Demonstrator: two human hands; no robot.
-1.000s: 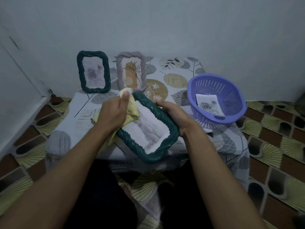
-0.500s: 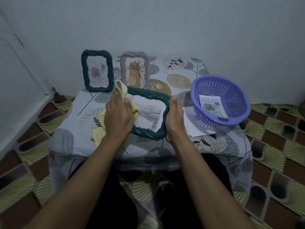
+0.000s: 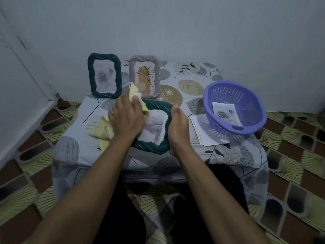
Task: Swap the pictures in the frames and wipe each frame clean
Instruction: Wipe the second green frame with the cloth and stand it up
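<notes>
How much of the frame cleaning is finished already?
Looks done: the standing green frame and the lilac frame stand at the back with pictures in; whether wiped, I cannot tell. In hand: the left hand presses the yellow cloth on the flat green frame, which the right hand holds. Maybe left: a picture lies in the purple basket, loose sheets under it.

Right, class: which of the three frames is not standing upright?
The front green frame, lying between left hand and right hand, partly under the cloth; the back green frame and grey frame stand upright by the wall.
</notes>
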